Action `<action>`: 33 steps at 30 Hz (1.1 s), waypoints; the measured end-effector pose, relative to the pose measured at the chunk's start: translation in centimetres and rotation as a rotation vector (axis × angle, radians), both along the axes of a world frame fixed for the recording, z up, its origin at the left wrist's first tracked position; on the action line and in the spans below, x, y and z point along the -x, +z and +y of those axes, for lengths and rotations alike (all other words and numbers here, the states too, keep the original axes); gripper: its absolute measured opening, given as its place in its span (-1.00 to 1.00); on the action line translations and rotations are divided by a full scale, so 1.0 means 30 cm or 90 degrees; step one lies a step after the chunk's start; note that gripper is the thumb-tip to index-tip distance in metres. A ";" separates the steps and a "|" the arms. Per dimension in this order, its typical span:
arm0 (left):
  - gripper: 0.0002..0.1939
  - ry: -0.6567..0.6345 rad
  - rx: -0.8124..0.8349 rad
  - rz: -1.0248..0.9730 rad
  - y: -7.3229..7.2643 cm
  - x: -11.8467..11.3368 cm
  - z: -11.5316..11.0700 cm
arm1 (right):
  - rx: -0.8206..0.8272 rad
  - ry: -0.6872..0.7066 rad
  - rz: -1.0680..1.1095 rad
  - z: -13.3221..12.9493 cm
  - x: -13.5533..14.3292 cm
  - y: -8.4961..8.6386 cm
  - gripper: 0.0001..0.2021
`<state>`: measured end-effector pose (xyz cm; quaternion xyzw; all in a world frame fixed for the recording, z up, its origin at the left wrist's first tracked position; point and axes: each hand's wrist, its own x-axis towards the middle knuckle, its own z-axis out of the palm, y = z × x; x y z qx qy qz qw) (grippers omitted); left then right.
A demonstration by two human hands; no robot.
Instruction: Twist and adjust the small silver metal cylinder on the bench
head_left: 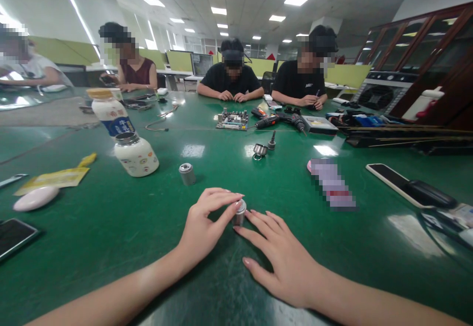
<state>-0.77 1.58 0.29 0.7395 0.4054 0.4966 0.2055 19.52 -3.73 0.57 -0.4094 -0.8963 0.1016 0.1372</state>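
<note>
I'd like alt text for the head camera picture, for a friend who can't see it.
A person's bare left hand and right hand meet around a small silver metal cylinder on a glossy green table. A similar cylinder stands beyond them, near an open white flask. Four people sit farther off.

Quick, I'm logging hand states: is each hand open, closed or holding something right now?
Left hand: closed on the top of the small metal cylinder, apparently pinching it.
Right hand: open, spread beside the cylinder; contact cannot be told.
</note>
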 end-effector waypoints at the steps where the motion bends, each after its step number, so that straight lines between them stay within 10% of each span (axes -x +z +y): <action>1: -0.83 -0.012 0.026 -0.011 0.002 -0.001 0.001 | -0.001 0.001 0.002 0.000 0.000 0.001 -0.49; 23: -0.78 -0.128 0.156 -0.008 0.059 -0.027 -0.036 | -0.009 0.010 0.028 -0.002 0.000 0.002 -0.53; 33: -0.79 0.072 0.018 0.025 0.019 -0.012 -0.032 | -0.002 0.002 0.038 -0.003 -0.003 0.003 -0.58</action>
